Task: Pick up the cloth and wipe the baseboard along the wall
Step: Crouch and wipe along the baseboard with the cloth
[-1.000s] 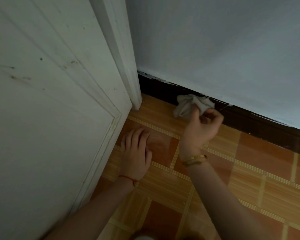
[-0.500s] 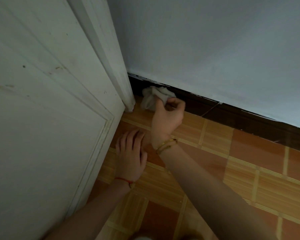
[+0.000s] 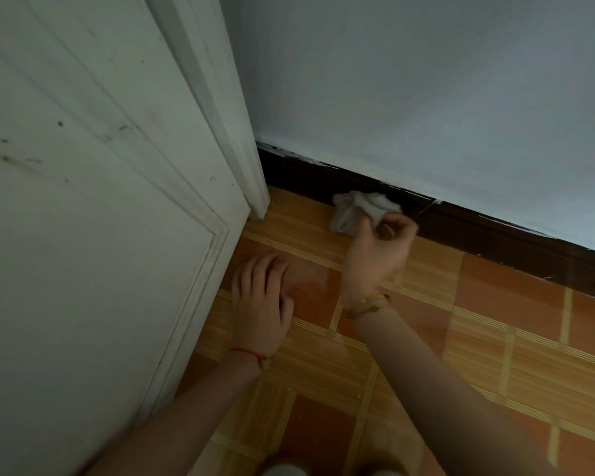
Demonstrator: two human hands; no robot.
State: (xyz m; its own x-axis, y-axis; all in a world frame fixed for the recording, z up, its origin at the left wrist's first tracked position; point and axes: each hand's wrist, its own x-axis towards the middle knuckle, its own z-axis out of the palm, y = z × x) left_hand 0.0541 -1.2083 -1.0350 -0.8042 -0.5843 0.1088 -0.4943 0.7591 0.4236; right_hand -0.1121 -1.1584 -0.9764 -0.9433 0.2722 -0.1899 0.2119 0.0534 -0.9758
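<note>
A crumpled white cloth is pressed against the dark brown baseboard, which runs along the foot of the pale wall from the door frame toward the right. My right hand is closed on the cloth, with a gold bracelet at the wrist. My left hand lies flat on the tiled floor beside the door, palm down, fingers slightly apart, holding nothing. A red string sits on its wrist.
A white panelled door fills the left side, its frame meeting the baseboard in the corner. The floor is orange and brown tile with striped bands. The pale wall rises above the baseboard.
My right hand, which had slid the cloth left to the door frame, has now moved it back to the right along the baseboard. My left hand stays flat on the floor.
</note>
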